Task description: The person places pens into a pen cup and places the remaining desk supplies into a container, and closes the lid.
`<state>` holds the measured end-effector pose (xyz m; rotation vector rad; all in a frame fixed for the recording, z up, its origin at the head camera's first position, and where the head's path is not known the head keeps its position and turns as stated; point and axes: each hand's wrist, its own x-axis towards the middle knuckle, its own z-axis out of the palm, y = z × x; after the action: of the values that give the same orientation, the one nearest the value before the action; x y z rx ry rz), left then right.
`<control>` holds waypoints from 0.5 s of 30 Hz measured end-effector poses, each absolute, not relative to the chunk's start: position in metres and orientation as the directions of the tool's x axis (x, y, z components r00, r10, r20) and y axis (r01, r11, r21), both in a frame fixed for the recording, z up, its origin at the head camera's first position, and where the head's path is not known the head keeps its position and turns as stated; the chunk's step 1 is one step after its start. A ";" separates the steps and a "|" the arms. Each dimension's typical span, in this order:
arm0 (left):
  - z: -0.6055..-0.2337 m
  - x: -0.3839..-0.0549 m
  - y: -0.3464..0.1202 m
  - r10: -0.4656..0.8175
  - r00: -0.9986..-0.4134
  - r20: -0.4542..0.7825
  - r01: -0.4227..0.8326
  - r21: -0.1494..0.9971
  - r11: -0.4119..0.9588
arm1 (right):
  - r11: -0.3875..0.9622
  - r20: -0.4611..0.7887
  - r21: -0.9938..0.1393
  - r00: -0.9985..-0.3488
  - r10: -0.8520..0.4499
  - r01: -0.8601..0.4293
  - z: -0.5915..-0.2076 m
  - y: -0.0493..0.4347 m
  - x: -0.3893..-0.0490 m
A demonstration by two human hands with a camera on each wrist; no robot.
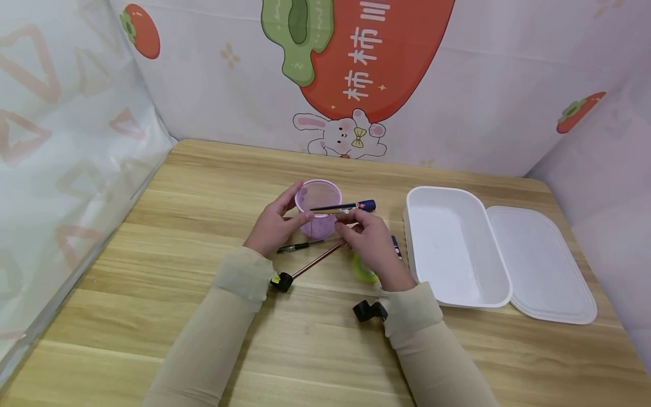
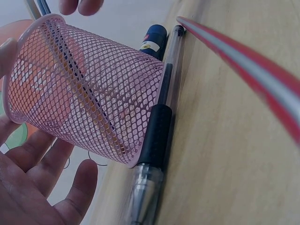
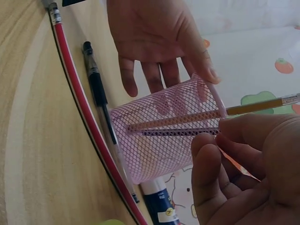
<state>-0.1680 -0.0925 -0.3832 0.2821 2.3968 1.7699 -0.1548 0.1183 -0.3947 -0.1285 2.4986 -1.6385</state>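
Observation:
A pink mesh pen holder stands upright on the table. My left hand holds it from the left, thumb on the rim and fingers around the far side. Inside it lean a yellow pencil and a dark pencil, their ends out past the rim. My right hand is at the rim on the right, fingers loosely bent beside the pencil ends, with nothing visible in its grasp. A black gel pen and a red striped pencil lie in front of the holder. Behind it is a navy glue stick.
To the right stands a white plastic box, with its flat white lid lying beside it. A lime-green ring and a small navy item are partly hidden under my right hand. A printed cloth wall borders the table's back.

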 end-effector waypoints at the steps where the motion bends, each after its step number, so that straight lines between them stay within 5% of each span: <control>1: -0.383 -0.168 -0.093 0.236 -0.972 -0.010 0.061 0.955 0.289 | 0.423 -0.092 -0.906 -0.983 -0.159 0.016 -0.396 0.117 -0.155; 15: -0.383 -0.168 -0.094 0.241 -0.970 -0.006 0.067 0.954 0.291 | 0.589 -0.147 -0.806 -0.949 -0.279 -0.048 -0.417 0.106 -0.152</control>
<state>-0.1676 -0.0943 -0.3831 0.2890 2.4012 1.7632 -0.1524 0.1055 -0.4165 -0.2693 2.5623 -1.2888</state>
